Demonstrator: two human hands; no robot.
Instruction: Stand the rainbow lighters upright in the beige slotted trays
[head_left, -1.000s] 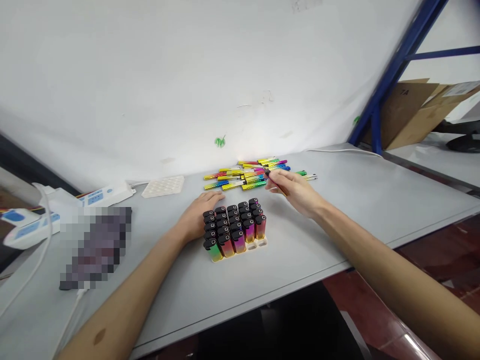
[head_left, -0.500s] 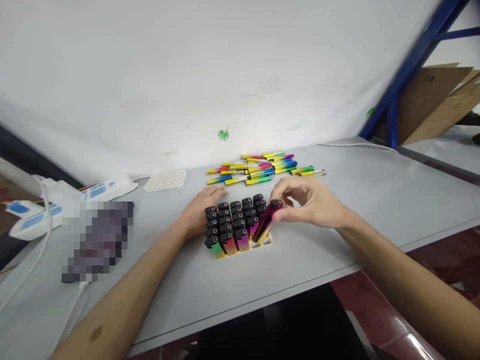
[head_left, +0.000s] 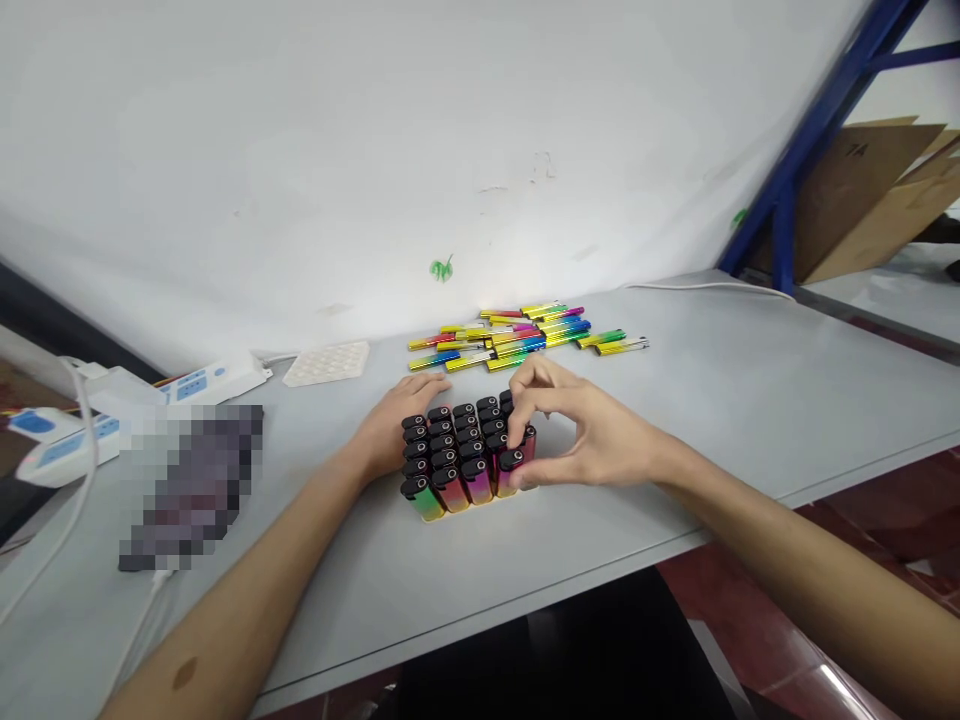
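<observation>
black-topped lighters [head_left: 472,448] at centre — front ones green, red and purple, fading to yellow; grey table [head_left: 600,530] below — blue frame [head_left: 784,225] upper right.

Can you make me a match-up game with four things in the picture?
1. Left hand
2. Right hand
3. Colourful pieces
4. Cardboard

A. Thumb and finger on a front-row lighter
B. Beside the blue frame
C. Palm down on the table
D. Lying near the wall

Pairs: 1-C, 2-A, 3-D, 4-B
</observation>
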